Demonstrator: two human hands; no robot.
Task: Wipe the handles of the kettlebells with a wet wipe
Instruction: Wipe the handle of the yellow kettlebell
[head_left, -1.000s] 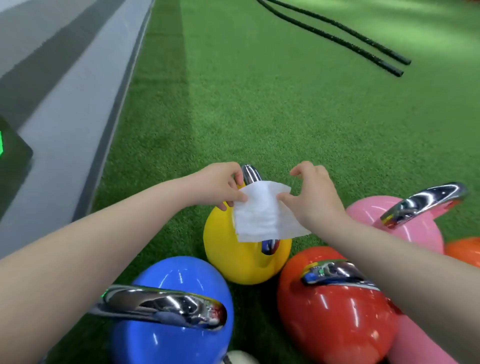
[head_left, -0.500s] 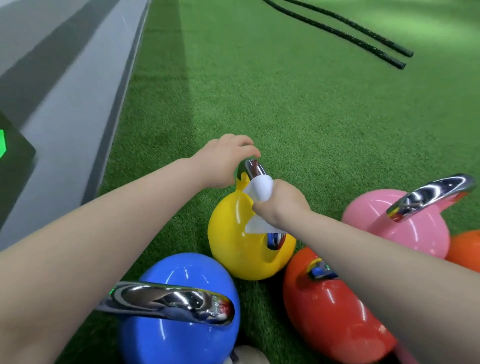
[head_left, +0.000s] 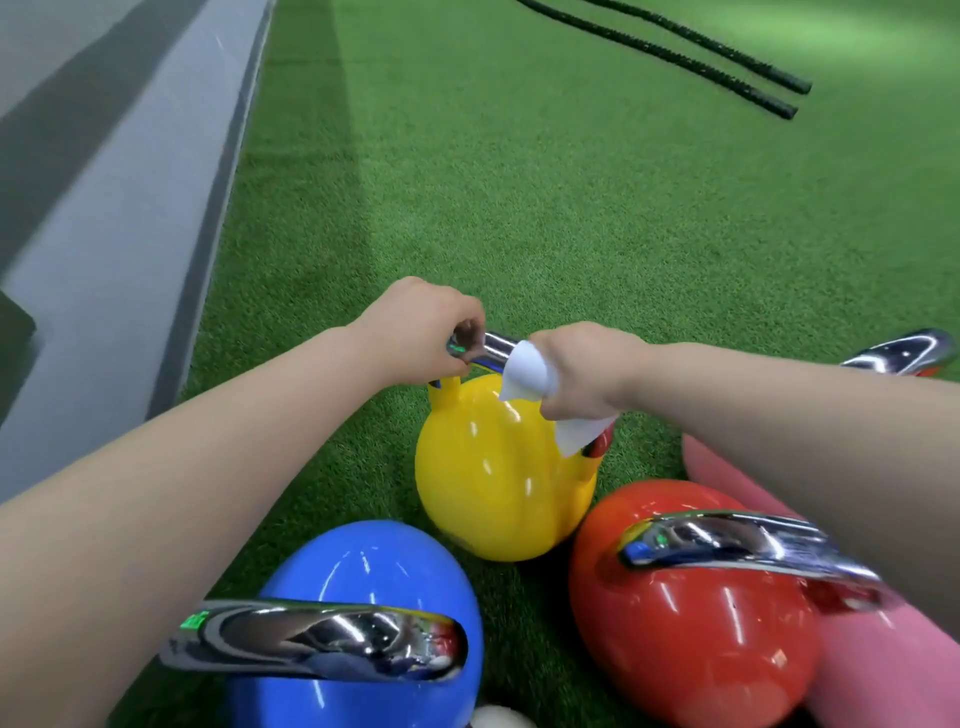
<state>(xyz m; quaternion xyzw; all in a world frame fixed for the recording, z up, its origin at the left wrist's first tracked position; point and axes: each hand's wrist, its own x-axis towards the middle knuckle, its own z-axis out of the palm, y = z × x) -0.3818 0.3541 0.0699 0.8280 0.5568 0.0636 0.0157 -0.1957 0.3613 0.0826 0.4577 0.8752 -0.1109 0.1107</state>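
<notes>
Green turf floor (head_left: 571, 208) runs wide here, with a grey strip (head_left: 104, 218) along its left edge and two black ropes (head_left: 727, 62) lying far off. Closer in sits a huddle of kettlebells: a blue one (head_left: 363, 571), a red one (head_left: 691, 639) and a pink one (head_left: 883, 649) at the person's feet, their chrome handles looking untouched so far, and the yellow kettlebell (head_left: 498, 483) just beyond them on the turf

That yellow one is the job in hand. The left hand (head_left: 415, 332) is clenched round the left end of its chrome handle (head_left: 496, 348), steadying it. The right hand (head_left: 582, 369) is closed round the wet wipe (head_left: 530, 371), which is wrapped over the right part of the same handle, with a loose white corner hanging below the fist

To do this well, I'd say keep the left grip firm so the bell can't rock on the turf, then slide the wrapped wipe along the bar towards the left hand, twisting so the underside gets cleaned too. The patch under the left fingers will want a swap of grip, and the dangling corner should be tucked in so it doesn't drag on the turf
</notes>
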